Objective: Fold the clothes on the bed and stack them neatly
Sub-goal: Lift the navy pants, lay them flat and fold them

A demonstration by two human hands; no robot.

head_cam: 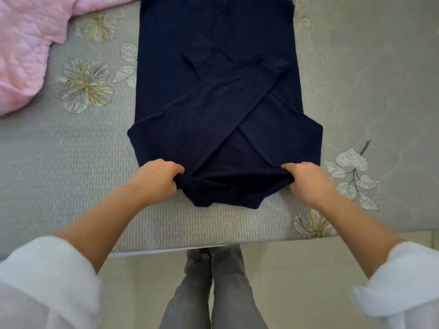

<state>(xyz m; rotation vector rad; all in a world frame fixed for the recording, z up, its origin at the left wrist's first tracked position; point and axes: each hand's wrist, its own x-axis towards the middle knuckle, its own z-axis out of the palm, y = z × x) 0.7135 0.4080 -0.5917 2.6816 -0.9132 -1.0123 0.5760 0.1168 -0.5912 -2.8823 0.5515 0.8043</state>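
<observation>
White sleeves [47, 269] sat pushed back on your forearms. Your left hand [156, 179] and right hand [306, 180] each gripped a bunched corner at the near end of the navy shirt [213, 91]. Shirt lay flat on the grey flowered bed [71, 174], side flaps folded in and crossing. Far left, well apart: pink cloth [23, 55].

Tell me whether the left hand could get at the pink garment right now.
Probably yes: only bedspread lies between the left hand and the pink garment, but it grips the navy garment and must let go first.
</observation>
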